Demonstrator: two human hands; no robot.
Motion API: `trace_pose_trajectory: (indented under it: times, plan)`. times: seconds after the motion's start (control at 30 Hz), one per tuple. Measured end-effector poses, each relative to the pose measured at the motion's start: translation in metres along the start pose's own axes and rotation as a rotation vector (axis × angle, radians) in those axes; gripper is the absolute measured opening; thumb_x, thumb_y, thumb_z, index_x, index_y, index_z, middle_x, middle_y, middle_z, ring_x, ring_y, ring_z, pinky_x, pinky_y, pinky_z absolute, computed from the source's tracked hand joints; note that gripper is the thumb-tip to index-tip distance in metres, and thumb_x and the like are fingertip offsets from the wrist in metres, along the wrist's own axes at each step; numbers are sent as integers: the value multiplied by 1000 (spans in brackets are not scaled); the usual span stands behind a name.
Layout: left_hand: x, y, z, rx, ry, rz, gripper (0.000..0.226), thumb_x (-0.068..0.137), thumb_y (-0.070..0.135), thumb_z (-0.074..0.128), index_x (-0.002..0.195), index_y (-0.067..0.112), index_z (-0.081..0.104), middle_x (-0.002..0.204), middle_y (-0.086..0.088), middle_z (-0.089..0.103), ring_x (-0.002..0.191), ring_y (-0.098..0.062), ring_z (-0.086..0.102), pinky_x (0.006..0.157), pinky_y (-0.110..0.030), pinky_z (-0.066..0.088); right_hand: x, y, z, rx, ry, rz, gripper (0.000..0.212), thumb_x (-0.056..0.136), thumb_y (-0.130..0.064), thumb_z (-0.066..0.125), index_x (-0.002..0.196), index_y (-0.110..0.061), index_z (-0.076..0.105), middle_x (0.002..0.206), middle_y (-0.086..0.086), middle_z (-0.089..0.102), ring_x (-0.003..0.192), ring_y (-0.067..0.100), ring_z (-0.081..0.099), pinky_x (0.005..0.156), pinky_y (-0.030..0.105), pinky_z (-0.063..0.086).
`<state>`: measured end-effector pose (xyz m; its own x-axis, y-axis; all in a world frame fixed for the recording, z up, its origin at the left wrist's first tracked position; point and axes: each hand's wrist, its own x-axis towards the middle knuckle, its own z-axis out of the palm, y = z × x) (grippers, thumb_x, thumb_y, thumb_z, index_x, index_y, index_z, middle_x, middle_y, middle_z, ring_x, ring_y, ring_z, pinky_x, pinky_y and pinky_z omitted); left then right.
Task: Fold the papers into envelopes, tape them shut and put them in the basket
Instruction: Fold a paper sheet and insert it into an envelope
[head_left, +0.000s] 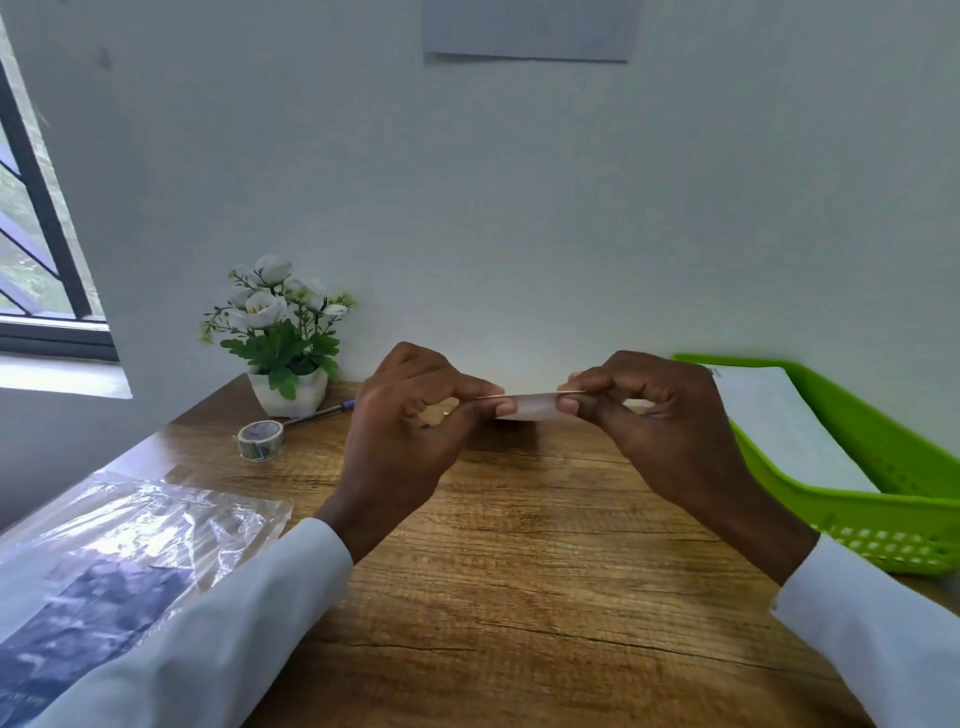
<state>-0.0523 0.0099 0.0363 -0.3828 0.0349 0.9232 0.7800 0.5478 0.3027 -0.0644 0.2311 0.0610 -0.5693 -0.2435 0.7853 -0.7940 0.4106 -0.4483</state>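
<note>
So, folded paper (527, 407) was up in the air over the tabletop (519, 571), held nearly edge-on between both hands. Left hand (410, 415) pinched its left end, thumb against forefinger; right hand (660, 421) pinched the right end the same way, other fingers (613, 415) curled under. My read: very light, thin, floppy, creases easily, so best held at the two ends or along a fold, not mid-sheet. Slick enough to slip from a loose pinch.

Count: one paper in hand. One tape roll (261, 439) far left by the flower pot (288, 392). One green basket (883, 525) on the right, white sheets inside, number not readable. One plastic sleeve (130, 545) near left, one pen (322, 412).
</note>
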Motion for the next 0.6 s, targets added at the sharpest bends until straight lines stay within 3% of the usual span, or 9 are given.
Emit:
trace_pose_trajectory:
  times: [0.07, 0.13, 0.23, 0.4, 0.5, 0.6]
  plan:
    - [3, 0, -3, -73, 0, -80, 8, 79, 30, 78, 86, 34, 74, 77, 26, 68, 83, -4, 62, 71, -16, 44, 5, -3, -4, 98, 29, 92, 10, 78, -9, 80, 82, -17, 78, 78, -7, 75, 76, 5, 69, 70, 17, 52]
    - [7, 0, -6, -164, -52, -202, 5, 78, 37, 76, 83, 39, 75, 80, 24, 71, 81, -3, 67, 71, -16, 47, 10, -7, -7, 195, 61, 146, 9, 78, -7, 78, 82, -15, 77, 77, -5, 76, 76, 2, 69, 69, 15, 52]
    - [17, 0, -18, -231, -190, -329, 13, 79, 43, 73, 83, 32, 78, 84, 13, 75, 81, -8, 72, 74, -29, 56, 23, -19, -7, 287, 46, 195, 9, 79, -9, 78, 80, -18, 78, 82, -3, 77, 75, 5, 70, 69, 20, 55]
    - [27, 18, -30, -205, -343, -303, 16, 84, 34, 73, 91, 22, 80, 86, 8, 78, 81, -12, 74, 69, -36, 61, 50, -39, -4, 164, -330, 179, 4, 79, -13, 80, 80, -17, 80, 79, -8, 78, 75, 3, 71, 67, 14, 52]
    - [26, 30, -37, -235, -267, -305, 9, 86, 21, 75, 93, 19, 80, 84, 6, 79, 78, -14, 75, 68, -38, 61, 61, -55, -1, 160, -409, 131, 5, 75, -16, 83, 80, -14, 80, 77, -6, 78, 74, 5, 72, 67, 16, 53]
    - [26, 40, -47, -566, -129, -479, 13, 81, 18, 74, 92, 15, 80, 87, -4, 79, 80, -18, 75, 62, -30, 60, 73, -78, -3, 245, -325, 86, 10, 71, -20, 86, 75, -14, 79, 72, -2, 77, 64, 9, 72, 58, 22, 56]
